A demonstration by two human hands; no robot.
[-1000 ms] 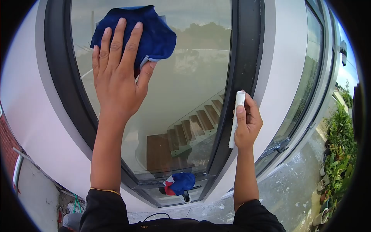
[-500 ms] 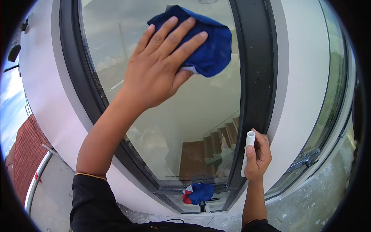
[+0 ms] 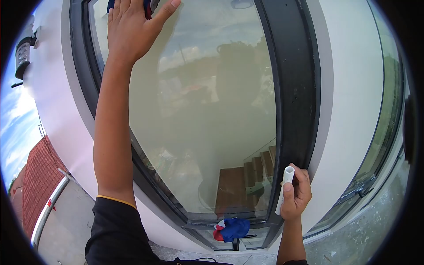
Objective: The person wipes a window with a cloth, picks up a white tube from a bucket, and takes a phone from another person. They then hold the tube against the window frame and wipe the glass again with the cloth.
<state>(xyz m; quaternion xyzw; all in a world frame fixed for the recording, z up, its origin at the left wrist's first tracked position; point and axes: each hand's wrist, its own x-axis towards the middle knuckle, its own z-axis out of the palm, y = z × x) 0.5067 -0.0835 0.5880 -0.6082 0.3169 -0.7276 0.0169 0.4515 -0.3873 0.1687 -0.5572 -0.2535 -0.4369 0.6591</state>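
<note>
At the top left of the window glass [image 3: 203, 110], my left hand [image 3: 134, 33] presses a dark blue cloth [image 3: 148, 7] against the pane; the frame's top edge cuts off part of the cloth and some fingertips. A white tube [image 3: 288, 175] stands nearly upright in my right hand [image 3: 296, 194], thumb on its front and fingers curled around it, beside the dark right window frame [image 3: 298, 88]. Below, a bundled blue, red and white cloth [image 3: 235, 229] hangs on the handle near the lower crossbar.
White walls [image 3: 351, 88] flank the window. Another window [image 3: 375, 128] stands at the right. A metal railing [image 3: 48, 212] and a red tiled roof [image 3: 46, 170] are at the left, with a wall lamp [image 3: 23, 57] above. Stairs [image 3: 263, 165] show through the glass.
My left hand has moved up and left across the glass with the blue cloth, its arm now straighter. The view has shifted slightly, and my right hand still holds the tube.
</note>
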